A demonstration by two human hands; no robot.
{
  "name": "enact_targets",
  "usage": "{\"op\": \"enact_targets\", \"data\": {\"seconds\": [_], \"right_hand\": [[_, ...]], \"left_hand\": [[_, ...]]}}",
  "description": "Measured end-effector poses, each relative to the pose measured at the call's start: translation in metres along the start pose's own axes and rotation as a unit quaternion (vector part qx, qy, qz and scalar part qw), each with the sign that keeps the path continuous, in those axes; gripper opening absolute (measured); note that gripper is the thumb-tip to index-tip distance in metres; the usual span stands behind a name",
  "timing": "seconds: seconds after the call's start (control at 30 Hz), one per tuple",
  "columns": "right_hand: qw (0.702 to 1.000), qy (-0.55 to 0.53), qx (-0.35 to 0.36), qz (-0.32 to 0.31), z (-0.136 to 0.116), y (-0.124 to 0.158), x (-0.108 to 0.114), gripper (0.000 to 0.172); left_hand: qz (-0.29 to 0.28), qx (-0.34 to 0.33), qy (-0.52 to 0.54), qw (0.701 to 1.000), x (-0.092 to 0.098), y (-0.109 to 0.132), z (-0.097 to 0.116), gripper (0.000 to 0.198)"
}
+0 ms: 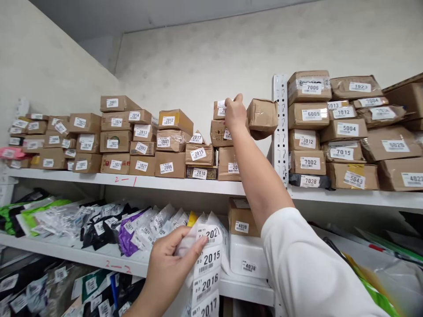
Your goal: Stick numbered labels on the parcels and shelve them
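While cardboard parcels fill the shelves, these points stand out, left to right:

Upper shelf (66, 175): numbered brown boxes (139, 145) stacked in rows.
Left hand (167, 264): low in view, pinching a strip of numbered labels (206, 268) between thumb and fingers.
Right hand (234, 113): raised to the upper shelf, fingers pressing a white label (221, 107) on a small box (219, 111); nothing clasped.
Tilted parcel (262, 116): just beside that hand, against the white upright (280, 127).

Matt brown cardboard parcels (170, 164) on a smooth white metal shelf (185, 187); glossy paper label strip (207, 264).
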State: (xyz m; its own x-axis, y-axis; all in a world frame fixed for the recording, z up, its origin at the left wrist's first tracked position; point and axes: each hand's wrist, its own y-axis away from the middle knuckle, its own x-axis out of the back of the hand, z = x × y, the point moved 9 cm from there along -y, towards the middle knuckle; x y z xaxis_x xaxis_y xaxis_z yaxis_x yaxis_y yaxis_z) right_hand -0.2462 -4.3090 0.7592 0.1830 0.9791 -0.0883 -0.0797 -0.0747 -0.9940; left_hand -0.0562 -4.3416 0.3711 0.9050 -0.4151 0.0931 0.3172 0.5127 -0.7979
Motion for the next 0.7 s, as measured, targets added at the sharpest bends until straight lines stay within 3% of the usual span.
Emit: {"op": "enact_targets", "data": {"seconds": [0.17, 0.3, 0.4, 0.47, 0.5, 0.53, 0.57, 0.6, 0.63, 0.7], "right_hand": [[0.997, 0.061, 0.044, 0.034, -0.011, 0.010, 0.015, 0.042], [0.996, 0.061, 0.059, -0.001, -0.011, 0.014, 0.017, 0.025], [0.999, -0.014, 0.034, -0.012, -0.016, 0.039, 0.040, 0.018], [0.988, -0.148, 0.024, -0.034, -0.030, 0.075, 0.067, 0.022], [0.966, -0.238, 0.028, -0.095, -0.043, 0.098, 0.075, 0.024], [0.922, -0.328, 0.041, -0.201, -0.061, 0.128, 0.077, 0.029], [0.852, -0.401, 0.052, -0.334, -0.082, 0.165, 0.077, 0.034], [0.786, -0.447, 0.048, -0.424, -0.097, 0.200, 0.083, 0.034], [0.746, -0.472, 0.028, -0.469, -0.104, 0.228, 0.091, 0.033], [0.722, -0.505, -0.031, -0.472, -0.100, 0.258, 0.105, 0.031]], "left_hand": [[0.058, 0.006, 0.018, 0.998, 0.010, -0.001, 0.006, 0.024], [0.069, -0.008, 0.023, 0.997, 0.012, -0.003, 0.012, 0.021], [0.098, -0.041, 0.019, 0.994, 0.021, -0.006, 0.015, 0.017], [0.123, -0.083, 0.028, 0.989, 0.029, -0.009, 0.022, 0.015], [0.131, -0.105, 0.037, 0.985, 0.031, -0.011, 0.027, 0.014], [0.136, -0.125, 0.050, 0.982, 0.032, -0.013, 0.032, 0.013], [0.137, -0.137, 0.068, 0.979, 0.032, -0.015, 0.036, 0.013], [0.134, -0.141, 0.088, 0.977, 0.029, -0.019, 0.038, 0.012], [0.127, -0.137, 0.108, 0.977, 0.025, -0.023, 0.040, 0.013], [0.101, -0.112, 0.146, 0.978, 0.011, -0.031, 0.041, 0.017]]}}
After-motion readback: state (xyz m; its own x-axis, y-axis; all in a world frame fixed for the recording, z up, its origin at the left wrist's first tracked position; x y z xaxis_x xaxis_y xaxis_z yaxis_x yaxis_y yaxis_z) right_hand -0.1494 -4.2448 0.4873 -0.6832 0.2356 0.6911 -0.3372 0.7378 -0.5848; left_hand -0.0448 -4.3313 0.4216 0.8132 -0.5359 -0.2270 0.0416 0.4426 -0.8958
